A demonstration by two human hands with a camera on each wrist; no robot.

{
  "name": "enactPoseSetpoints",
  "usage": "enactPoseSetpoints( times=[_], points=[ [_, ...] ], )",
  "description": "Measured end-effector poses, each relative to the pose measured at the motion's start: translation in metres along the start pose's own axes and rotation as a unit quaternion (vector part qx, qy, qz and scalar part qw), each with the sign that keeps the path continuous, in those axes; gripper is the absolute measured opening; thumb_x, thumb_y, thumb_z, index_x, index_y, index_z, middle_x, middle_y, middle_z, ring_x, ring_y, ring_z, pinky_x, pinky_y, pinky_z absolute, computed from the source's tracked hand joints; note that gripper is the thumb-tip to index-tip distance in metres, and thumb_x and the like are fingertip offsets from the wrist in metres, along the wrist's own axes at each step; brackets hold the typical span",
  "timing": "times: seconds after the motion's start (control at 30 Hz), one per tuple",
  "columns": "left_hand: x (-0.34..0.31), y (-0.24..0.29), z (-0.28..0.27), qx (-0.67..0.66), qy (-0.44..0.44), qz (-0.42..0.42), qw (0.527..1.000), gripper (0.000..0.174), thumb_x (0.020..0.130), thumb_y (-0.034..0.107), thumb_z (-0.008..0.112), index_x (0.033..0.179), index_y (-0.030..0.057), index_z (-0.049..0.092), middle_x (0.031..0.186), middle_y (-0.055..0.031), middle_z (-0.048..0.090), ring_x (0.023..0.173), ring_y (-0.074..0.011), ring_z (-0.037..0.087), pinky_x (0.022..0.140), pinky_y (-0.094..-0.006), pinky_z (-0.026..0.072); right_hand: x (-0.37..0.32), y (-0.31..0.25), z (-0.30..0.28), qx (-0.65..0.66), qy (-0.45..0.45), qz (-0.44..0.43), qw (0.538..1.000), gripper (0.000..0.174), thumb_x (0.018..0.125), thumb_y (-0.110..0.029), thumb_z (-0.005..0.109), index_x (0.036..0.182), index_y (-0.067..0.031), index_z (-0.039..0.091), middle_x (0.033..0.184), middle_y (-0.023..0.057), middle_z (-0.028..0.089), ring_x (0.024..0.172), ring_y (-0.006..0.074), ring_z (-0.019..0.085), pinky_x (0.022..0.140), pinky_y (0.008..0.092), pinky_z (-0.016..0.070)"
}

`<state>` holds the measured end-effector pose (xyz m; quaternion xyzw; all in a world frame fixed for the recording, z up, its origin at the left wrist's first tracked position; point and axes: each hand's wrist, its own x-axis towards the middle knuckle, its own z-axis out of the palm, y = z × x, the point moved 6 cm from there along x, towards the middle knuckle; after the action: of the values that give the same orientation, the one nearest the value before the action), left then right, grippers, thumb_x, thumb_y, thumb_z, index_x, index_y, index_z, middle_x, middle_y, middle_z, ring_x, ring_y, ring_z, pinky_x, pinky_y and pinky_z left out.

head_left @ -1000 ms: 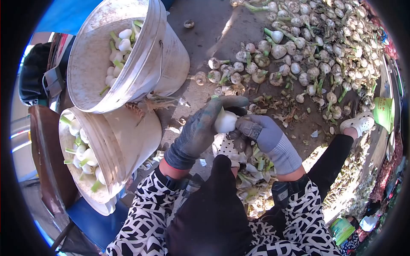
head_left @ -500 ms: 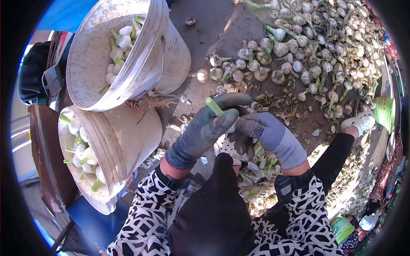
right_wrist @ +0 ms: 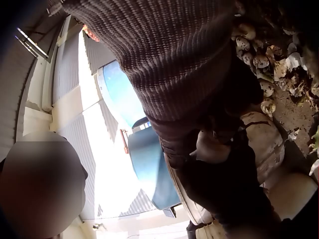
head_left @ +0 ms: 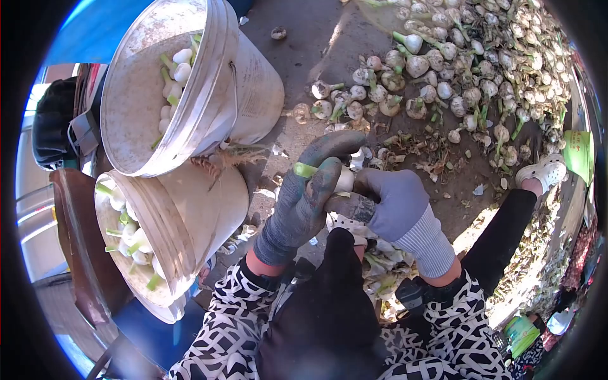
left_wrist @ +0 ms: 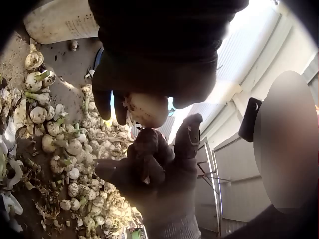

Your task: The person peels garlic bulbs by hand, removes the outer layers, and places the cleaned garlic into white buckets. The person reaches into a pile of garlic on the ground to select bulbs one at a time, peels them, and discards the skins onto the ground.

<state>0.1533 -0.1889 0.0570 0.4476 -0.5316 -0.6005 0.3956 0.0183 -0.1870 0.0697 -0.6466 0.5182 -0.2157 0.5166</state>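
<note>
In the head view the gloved left hand (head_left: 304, 196) grips a white garlic bulb (head_left: 345, 180), its cut green stem (head_left: 304, 170) poking out between thumb and fingers. The gloved right hand (head_left: 396, 206) is against the bulb's other side, thumb and fingers bent; whether it holds a tool is hidden. The left wrist view shows the bulb (left_wrist: 148, 109), soil-marked near its root end, beneath the dark left hand (left_wrist: 154, 74), with the right hand (left_wrist: 159, 169) just below. Part of the bulb (right_wrist: 213, 147) appears between dark gloves in the right wrist view.
Two tilted white buckets, upper (head_left: 253, 88) and lower (head_left: 215, 202), hold cleaned bulbs at the left. A large heap of soiled garlic (head_left: 481, 69) covers the ground at upper right. Peelings (head_left: 386, 266) lie between the legs, and a white clog (head_left: 543, 175) stands at the right.
The bulb has turned in the left hand, its stem now pointing left. The right hand's thumb has shifted left beside the bulb. The head view has moved slightly.
</note>
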Motion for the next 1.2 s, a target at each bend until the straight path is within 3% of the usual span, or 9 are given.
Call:
enactPoseSetpoints(
  times=[0.23, 0.47, 0.67, 0.73, 0.87, 0.97, 1.03, 1.1, 1.2],
  points=[
    [-0.003, 0.002, 0.004, 0.022, 0.023, 0.036, 0.999, 0.042, 0.103, 0.026, 0.038, 0.134, -0.0005, 0.049, 0.128, -0.0183, 0.053, 0.119, -0.0258, 0.052, 0.101, -0.036, 0.0404, -0.008, -0.013, -0.004, -0.224, 0.077, -0.029, 0.971, 0.025, 0.08, -0.031, 0.068, 0.082, -0.0078, 0.06, 0.059, 0.0117, 0.059, 0.059, 0.0341, 0.063, 0.054, 0.0434, 0.0476],
    [-0.001, 0.015, 0.003, 0.132, 0.018, 0.089, 0.987, 0.042, 0.103, 0.027, 0.039, 0.132, -0.0003, 0.051, 0.125, -0.0171, 0.054, 0.115, -0.0261, 0.053, 0.099, -0.0361, 0.0411, -0.011, -0.004, -0.004, -0.21, 0.048, -0.048, 0.975, 0.02, 0.085, -0.024, 0.066, 0.088, -0.0048, 0.061, 0.067, 0.0172, 0.06, 0.063, 0.0375, 0.061, 0.055, 0.0438, 0.0459],
    [-0.001, -0.001, 0.001, 0.025, 0.011, 0.016, 1.0, 0.049, 0.103, 0.036, 0.038, 0.132, -0.0011, 0.051, 0.123, -0.0161, 0.055, 0.116, -0.0255, 0.053, 0.101, -0.0362, 0.0398, -0.015, 0.015, -0.019, -0.152, 0.123, 0.007, 0.981, 0.014, 0.08, -0.012, 0.064, 0.091, -0.0045, 0.061, 0.07, 0.0178, 0.06, 0.066, 0.0376, 0.062, 0.058, 0.0427, 0.0477],
    [-0.003, -0.005, 0.002, -0.043, 0.028, -0.01, 0.999, 0.057, 0.1, 0.043, 0.04, 0.133, -0.0022, 0.05, 0.126, -0.0166, 0.054, 0.118, -0.0254, 0.052, 0.102, -0.0359, 0.0393, -0.02, 0.013, -0.022, -0.063, 0.209, -0.024, 0.976, 0.014, 0.09, -0.013, 0.064, 0.098, -0.0025, 0.064, 0.066, 0.0147, 0.059, 0.057, 0.0203, 0.059, 0.057, 0.0336, 0.0467],
    [0.002, -0.012, 0.001, -0.151, -0.04, 0.005, 0.988, 0.067, 0.097, 0.051, 0.042, 0.137, -0.0026, 0.046, 0.137, -0.0188, 0.048, 0.124, -0.0273, 0.049, 0.107, -0.0387, 0.0359, -0.022, 0.017, -0.022, -0.021, 0.189, 0.027, 0.981, 0.017, 0.088, -0.014, 0.064, 0.102, -0.0043, 0.065, 0.073, 0.0184, 0.064, 0.068, 0.031, 0.066, 0.062, 0.0357, 0.0504],
    [0.005, -0.011, -0.005, -0.404, -0.046, 0.053, 0.912, 0.071, 0.094, 0.052, 0.039, 0.146, 0.0031, 0.036, 0.152, -0.0157, 0.035, 0.143, -0.0346, 0.028, 0.116, -0.0546, 0.0194, -0.024, 0.049, -0.019, 0.102, 0.201, 0.07, 0.972, 0.016, 0.087, -0.013, 0.064, 0.1, -0.0034, 0.065, 0.073, 0.0171, 0.064, 0.066, 0.0255, 0.065, 0.062, 0.0346, 0.0503],
    [0.007, -0.009, -0.009, -0.503, -0.009, 0.049, 0.863, 0.071, 0.095, 0.051, 0.038, 0.148, 0.0053, 0.034, 0.154, -0.0123, 0.034, 0.144, -0.034, 0.024, 0.117, -0.0535, 0.0155, -0.028, 0.071, -0.011, 0.043, 0.135, 0.096, 0.985, 0.011, 0.094, -0.008, 0.057, 0.099, 0.0, 0.064, 0.075, 0.0011, 0.062, 0.06, 0.0061, 0.058, 0.052, 0.0214, 0.0461],
    [0.01, -0.013, -0.013, -0.517, -0.005, 0.045, 0.855, 0.07, 0.095, 0.051, 0.038, 0.148, 0.005, 0.034, 0.153, -0.0128, 0.034, 0.145, -0.0337, 0.024, 0.118, -0.0537, 0.0143, -0.037, 0.082, -0.003, 0.065, 0.094, 0.141, 0.983, 0.016, 0.091, -0.006, 0.061, 0.106, -0.0012, 0.062, 0.08, 0.0025, 0.064, 0.066, 0.0089, 0.061, 0.058, 0.0231, 0.0484],
    [0.01, -0.026, -0.008, -0.517, -0.01, 0.016, 0.856, 0.069, 0.094, 0.05, 0.04, 0.146, 0.0044, 0.037, 0.152, -0.0149, 0.036, 0.143, -0.0349, 0.027, 0.117, -0.0537, 0.0172, -0.042, 0.027, -0.017, -0.039, 0.134, -0.032, 0.99, 0.046, 0.08, -0.012, 0.068, 0.124, -0.0105, 0.057, 0.107, 0.0099, 0.065, 0.09, 0.0266, 0.065, 0.078, 0.0374, 0.0519]
  ],
)
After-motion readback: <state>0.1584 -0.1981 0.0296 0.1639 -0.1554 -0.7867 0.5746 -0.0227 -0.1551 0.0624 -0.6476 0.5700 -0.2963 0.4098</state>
